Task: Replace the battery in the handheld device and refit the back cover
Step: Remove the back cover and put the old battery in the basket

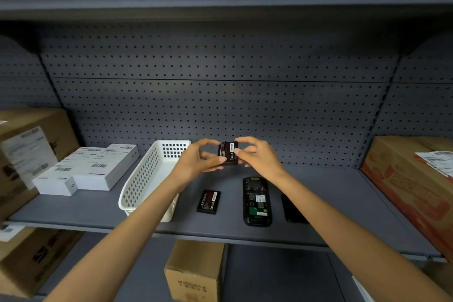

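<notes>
Two batteries show in our head view. We hold one battery [228, 153] up above the shelf [331, 191], its label facing us: our left hand [196, 158] pinches its left edge between thumb and fingers, and our right hand [259, 154] pinches its right edge the same way. A second battery [208, 202] lies flat on the shelf below, label up, just right of the white basket [147, 176]. Right of that battery lies the handheld device [256, 201], face down with its battery bay open and the green board inside showing. Just right of the device rests a dark flat piece [291, 208], probably the back cover, though our right forearm hides part of it. White boxes [85, 169] sit left of the basket, and cardboard cartons [411, 186] stand at both ends of the shelf.
</notes>
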